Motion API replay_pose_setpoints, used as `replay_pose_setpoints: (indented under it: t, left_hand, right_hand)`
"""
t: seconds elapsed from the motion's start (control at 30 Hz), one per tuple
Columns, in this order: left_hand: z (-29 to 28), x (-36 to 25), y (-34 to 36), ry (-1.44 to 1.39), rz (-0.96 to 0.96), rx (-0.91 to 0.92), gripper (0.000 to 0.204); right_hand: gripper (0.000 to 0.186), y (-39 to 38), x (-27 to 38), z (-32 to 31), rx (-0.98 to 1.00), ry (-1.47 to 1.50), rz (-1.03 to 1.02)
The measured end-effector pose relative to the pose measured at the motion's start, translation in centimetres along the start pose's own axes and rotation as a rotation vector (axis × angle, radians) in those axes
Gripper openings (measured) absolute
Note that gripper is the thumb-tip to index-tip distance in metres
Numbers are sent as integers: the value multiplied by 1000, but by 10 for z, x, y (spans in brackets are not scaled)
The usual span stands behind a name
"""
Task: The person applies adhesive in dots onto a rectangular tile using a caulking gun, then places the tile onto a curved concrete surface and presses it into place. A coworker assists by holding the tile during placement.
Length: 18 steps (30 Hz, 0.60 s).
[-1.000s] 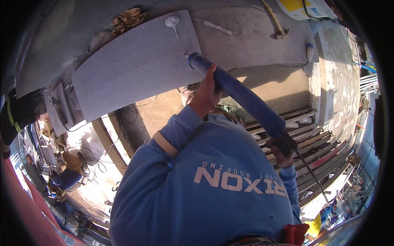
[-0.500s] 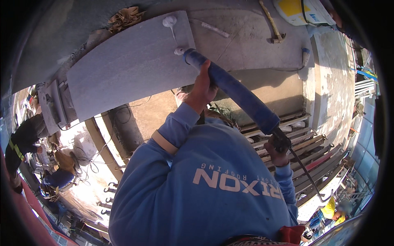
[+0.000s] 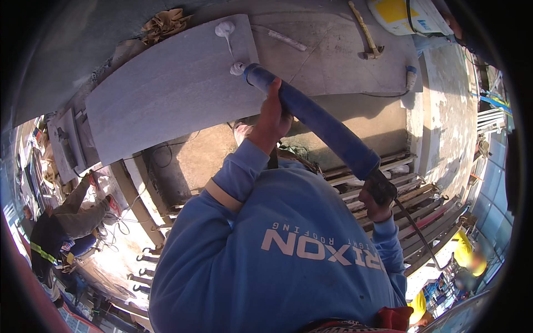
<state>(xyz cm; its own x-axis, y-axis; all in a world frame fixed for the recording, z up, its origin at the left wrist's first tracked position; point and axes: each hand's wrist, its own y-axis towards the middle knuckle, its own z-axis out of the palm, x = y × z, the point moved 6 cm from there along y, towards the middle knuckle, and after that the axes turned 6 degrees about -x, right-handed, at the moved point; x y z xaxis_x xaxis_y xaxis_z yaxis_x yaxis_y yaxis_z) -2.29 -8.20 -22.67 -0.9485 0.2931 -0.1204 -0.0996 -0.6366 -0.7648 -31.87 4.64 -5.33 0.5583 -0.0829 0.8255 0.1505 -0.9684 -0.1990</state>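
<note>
I hold a long blue caulking gun [image 3: 327, 129] slantwise, its front end at the upper left and its handle at the lower right. My left hand [image 3: 271, 119] is wrapped round the barrel close to the front. At the rear, my right hand [image 3: 375, 206] grips the dark handle, and a thin hooked rod [image 3: 416, 233] sticks out behind it. The front tip meets a dab of white paste [image 3: 237, 68] on a large grey slab [image 3: 172, 89]. Farther up the slab lies a second white dab [image 3: 224, 29], trailing a thin string.
A hammer [image 3: 366, 33], a pale stick [image 3: 287, 40] and a blue-capped tube [image 3: 411, 77] lie on the far surface. A white-and-yellow bucket [image 3: 411, 16] stands top right. Crumpled brown paper [image 3: 165, 26] lies far left. Another person [image 3: 61, 233] bends at lower left; people in yellow are at lower right.
The white dab at the gun's tip looks larger. My hands keep their hold on the gun. The person at lower left and the people in yellow have moved.
</note>
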Motion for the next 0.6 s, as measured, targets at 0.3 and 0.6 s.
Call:
replay_pose_setpoints:
  t: [0.3,0.6]
  left_hand:
    - [17,-8,-2,4,73,36,49]
    - [14,-15,-12,-30,95,-13,51]
  right_hand:
    - [37,7,-2,0,-32,111,304]
    - [40,21,56,18,54,327,50]
